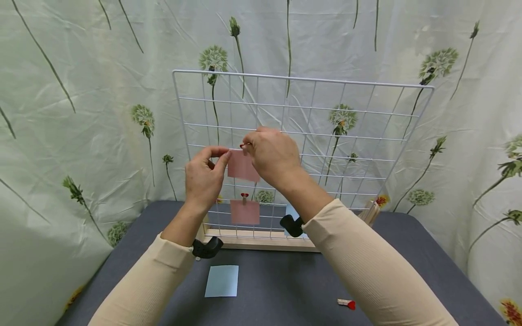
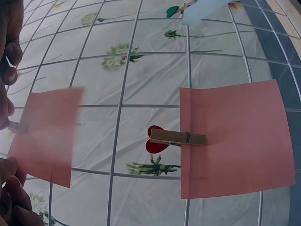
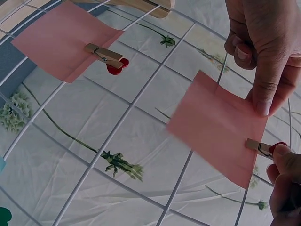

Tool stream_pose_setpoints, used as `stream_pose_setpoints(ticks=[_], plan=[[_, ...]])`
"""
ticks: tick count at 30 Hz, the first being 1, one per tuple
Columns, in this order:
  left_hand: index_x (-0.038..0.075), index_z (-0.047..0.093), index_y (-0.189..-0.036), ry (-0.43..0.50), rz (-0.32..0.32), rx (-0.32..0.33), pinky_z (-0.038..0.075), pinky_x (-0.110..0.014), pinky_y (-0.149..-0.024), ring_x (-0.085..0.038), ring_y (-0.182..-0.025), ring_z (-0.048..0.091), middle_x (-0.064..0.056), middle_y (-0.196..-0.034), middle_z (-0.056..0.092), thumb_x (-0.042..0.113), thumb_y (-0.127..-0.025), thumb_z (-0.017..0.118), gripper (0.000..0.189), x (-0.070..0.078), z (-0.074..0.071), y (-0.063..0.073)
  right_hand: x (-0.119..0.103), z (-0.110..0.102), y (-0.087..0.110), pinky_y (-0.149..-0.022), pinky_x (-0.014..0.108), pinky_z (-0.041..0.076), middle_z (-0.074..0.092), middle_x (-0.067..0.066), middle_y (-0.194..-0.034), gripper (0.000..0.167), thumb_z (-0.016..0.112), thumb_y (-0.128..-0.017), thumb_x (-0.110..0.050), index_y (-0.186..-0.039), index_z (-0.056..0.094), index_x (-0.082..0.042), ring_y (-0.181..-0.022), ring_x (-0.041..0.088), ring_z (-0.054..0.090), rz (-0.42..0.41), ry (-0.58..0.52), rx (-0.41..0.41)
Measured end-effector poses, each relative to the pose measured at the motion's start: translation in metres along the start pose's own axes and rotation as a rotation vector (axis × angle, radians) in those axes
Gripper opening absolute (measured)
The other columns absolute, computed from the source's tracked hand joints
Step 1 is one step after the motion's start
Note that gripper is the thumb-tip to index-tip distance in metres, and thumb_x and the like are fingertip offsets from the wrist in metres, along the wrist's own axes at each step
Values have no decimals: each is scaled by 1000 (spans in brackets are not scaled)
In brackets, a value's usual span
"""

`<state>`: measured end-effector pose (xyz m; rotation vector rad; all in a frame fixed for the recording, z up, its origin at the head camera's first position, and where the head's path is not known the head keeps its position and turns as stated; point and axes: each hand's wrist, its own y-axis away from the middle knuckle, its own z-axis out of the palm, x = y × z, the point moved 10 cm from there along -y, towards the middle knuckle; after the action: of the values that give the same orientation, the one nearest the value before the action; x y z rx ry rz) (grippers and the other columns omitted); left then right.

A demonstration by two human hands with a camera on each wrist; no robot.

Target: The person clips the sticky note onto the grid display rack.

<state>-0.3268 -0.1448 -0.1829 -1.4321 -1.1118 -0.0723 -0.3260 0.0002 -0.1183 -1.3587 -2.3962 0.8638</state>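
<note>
A pink paper square [image 1: 241, 165] hangs against the white wire grid [image 1: 310, 107], higher than a second pink square [image 1: 245, 213]. My left hand [image 1: 205, 177] pinches the upper square's top left corner between thumb and finger. With my right hand [image 1: 274, 156] I pinch a small wooden clothespin [image 3: 257, 147] with a red heart, its jaws over the paper's top edge. Another red-heart clothespin [image 2: 176, 137] holds the lower pink square to a grid wire. Parts of both hands show at the left edge of the left wrist view.
The grid stands in a wooden base [image 1: 261, 243] on a dark table [image 1: 277, 280]. A blue paper square [image 1: 222, 281] and a red-heart clothespin [image 1: 346, 303] lie in front. Another blue paper [image 2: 204, 12] hangs on the grid by a green-heart clothespin [image 2: 174, 11].
</note>
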Motion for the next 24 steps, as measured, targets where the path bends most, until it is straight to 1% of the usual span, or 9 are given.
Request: stream_pose_setpoints(ticks=[7, 13, 16, 20, 24], plan=[[7, 76, -105, -12, 10, -1, 38, -21, -52, -13, -58, 52, -8, -99, 76, 22, -98, 71, 17, 1, 0, 0, 0, 1, 1, -69, 37, 59, 75, -1, -100, 16, 66, -101, -23, -109, 79, -21, -90, 19, 73, -5, -10, -5], [7, 74, -106, -20, -12, 5, 39, -24, -52, -16, -59, 52, -8, -100, 76, 24, -98, 71, 19, 0, -2, 1, -1, 0, 0, -69, 38, 59, 74, -2, -97, 15, 67, -100, -23, -107, 79, -22, -88, 20, 73, -10, -9, 8], [7, 73, -107, -17, -23, 13, 40, -25, -52, -17, -59, 53, -8, -100, 75, 26, -97, 71, 21, -1, -3, 3, 0, -4, 0, -69, 38, 58, 73, -1, -98, 15, 67, -100, -24, -108, 79, -21, -87, 20, 73, -11, -10, 42], [6, 72, -107, -13, -25, 14, 41, -24, -54, -17, -60, 53, -9, -99, 73, 26, -97, 72, 22, -2, -4, 4, 0, -10, 2, -68, 37, 58, 73, 0, -99, 16, 67, -100, -24, -109, 79, -19, -86, 19, 74, -22, -18, 107], [6, 72, -106, -11, -12, 8, 41, -23, -55, -18, -60, 53, -9, -98, 73, 24, -97, 72, 21, -2, -5, 6, -1, -14, 4, -68, 36, 58, 73, 1, -98, 15, 67, -100, -23, -108, 79, -18, -85, 19, 74, -36, -33, 130]])
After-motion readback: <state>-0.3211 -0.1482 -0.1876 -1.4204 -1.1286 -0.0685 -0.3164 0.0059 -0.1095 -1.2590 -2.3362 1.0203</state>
